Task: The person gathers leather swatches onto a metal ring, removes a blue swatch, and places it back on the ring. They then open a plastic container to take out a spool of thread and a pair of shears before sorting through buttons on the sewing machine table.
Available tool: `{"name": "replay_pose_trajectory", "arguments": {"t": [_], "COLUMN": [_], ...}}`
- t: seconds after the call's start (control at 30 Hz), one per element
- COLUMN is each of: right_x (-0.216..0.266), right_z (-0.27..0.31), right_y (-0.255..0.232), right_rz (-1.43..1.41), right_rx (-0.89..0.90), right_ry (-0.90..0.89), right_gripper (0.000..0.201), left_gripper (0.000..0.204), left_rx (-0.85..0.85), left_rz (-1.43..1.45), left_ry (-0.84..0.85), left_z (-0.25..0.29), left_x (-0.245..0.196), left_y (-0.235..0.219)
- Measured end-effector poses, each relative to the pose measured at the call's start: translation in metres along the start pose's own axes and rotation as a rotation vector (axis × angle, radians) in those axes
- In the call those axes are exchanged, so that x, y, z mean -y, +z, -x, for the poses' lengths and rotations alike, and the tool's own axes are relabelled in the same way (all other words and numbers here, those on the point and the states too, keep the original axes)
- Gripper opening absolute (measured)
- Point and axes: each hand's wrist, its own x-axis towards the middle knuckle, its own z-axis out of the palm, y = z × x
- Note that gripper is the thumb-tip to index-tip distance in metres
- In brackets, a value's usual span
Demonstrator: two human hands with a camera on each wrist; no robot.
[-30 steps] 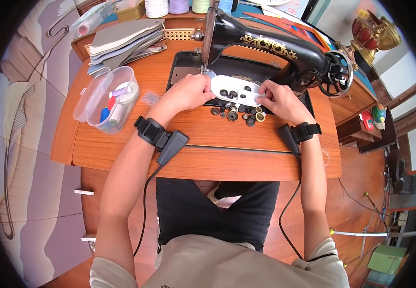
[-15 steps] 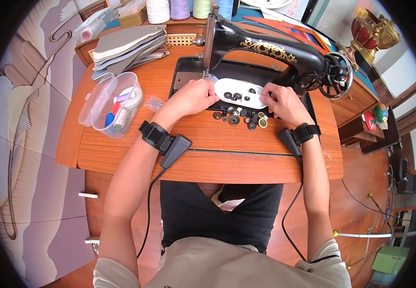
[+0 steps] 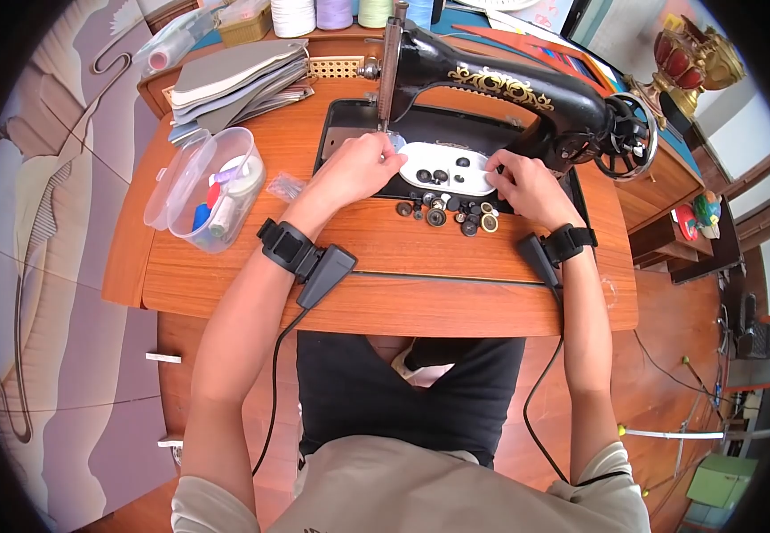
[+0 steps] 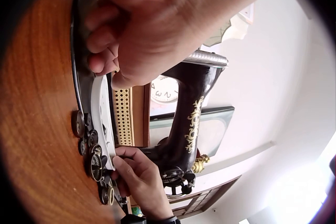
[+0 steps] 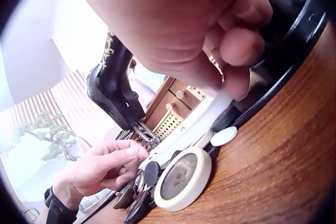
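A white oval tray [image 3: 434, 155] with low dividers lies on the sewing machine's bed, several dark buttons [image 3: 440, 176] inside it. My left hand [image 3: 363, 167] pinches the tray's left end between thumb and fingers. At the opposite end, my right hand [image 3: 525, 185] grips the rim the same way; the right wrist view shows its fingertips [image 5: 239, 79] on the white edge. More loose buttons [image 3: 436, 217], dark ones and some with pale rims, are heaped along the tray's near side. One large pale-rimmed button [image 5: 184, 179] stands out close to the right wrist camera.
The black sewing machine [image 3: 491, 80] arches just behind the tray, its needle end near my left hand. Left on the wooden table [image 3: 331, 275] are an open clear box [image 3: 211, 233] of thread spools, a small plastic packet [image 3: 285, 187] and stacked fabric swatches [image 3: 238, 75]. Thread cones [image 3: 292, 16] stand behind.
The head view has shifted slightly. Both hands keep hold of the tray's ends, and the buttons stay in nearly the same places.
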Motion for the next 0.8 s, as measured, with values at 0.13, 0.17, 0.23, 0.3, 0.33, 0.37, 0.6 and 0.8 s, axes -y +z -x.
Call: {"name": "replay_pose_trajectory", "arguments": {"t": [0.13,0.17,0.23,0.3,0.33,0.37,0.6,0.8], "right_x": [0.003,0.008,0.016,0.013,0.011,0.009,0.018,0.017], "right_z": [0.001,0.001,0.002,0.001,0.001,0.001,0.004,0.003], "right_y": [-0.002,-0.005,-0.009,-0.007,-0.006,-0.005,-0.009,-0.008], "right_rz": [0.075,0.075,0.074,0.06,0.048,0.047,0.086,0.014], "right_rx": [-0.069,-0.068,-0.05,-0.086,-0.123,-0.123,-0.074,-0.11], "right_ry": [-0.041,-0.041,0.068,0.035,0.002,0.003,0.021,-0.011], "right_gripper": [0.022,0.022,0.023,0.023,0.023,0.023,0.022,0.019], "left_gripper": [0.034,0.033,0.033,0.032,0.032,0.032,0.03,0.031], "left_rx": [0.033,0.034,0.034,0.033,0.033,0.033,-0.005,0.021], "left_rz": [-0.021,-0.019,-0.018,-0.018,-0.02,-0.021,-0.089,-0.083], "left_ry": [0.02,0.03,0.03,0.032,0.029,0.025,0.093,0.108], "left_z": [0.001,0.0,0.0,0.0,0.0,0.001,-0.001,0.002], "left_x": [0.0,0.0,0.001,0.0,0.0,0.0,0.004,-0.001], "left_y": [0.0,0.0,0.001,0.001,0.001,0.002,0.005,0.002]}}
